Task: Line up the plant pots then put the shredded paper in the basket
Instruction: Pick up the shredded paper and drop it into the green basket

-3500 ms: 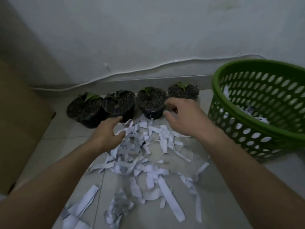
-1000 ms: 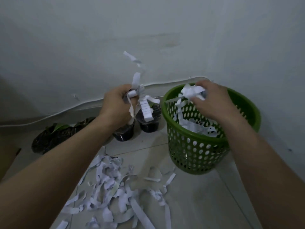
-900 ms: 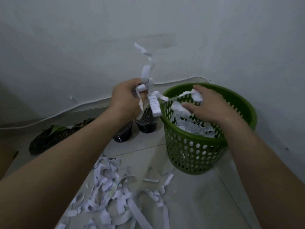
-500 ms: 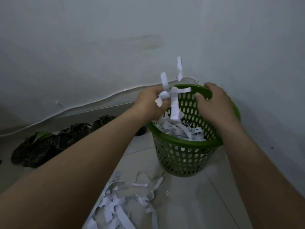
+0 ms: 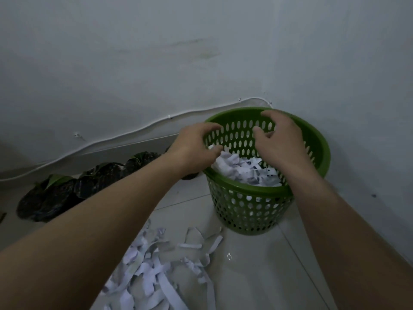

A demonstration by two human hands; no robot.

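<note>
Nearest the person, loose shredded paper (image 5: 156, 271) lies scattered on the tiled floor (image 5: 257, 276), a few strips trailing toward the foot of the green basket (image 5: 250, 209); this heap is what is left to gather. Farther on, both hands hang over the basket's mouth, placed there so anything let go falls inside; the left hand (image 5: 194, 148) curls loosely above the near-left rim, and a scrap may be touching its fingertips, though the dim view leaves that unsure; the right hand (image 5: 277, 142) is spread with fingers splayed, holding nothing. Beneath them a pile of paper in the basket (image 5: 248, 171) fills the bottom. Beyond the left forearm, the plant pots (image 5: 73, 189) stand in a row along the base of the wall (image 5: 156, 63), which suggests the lining-up is done; a white cable (image 5: 125, 135) runs along the wall above them.
</note>
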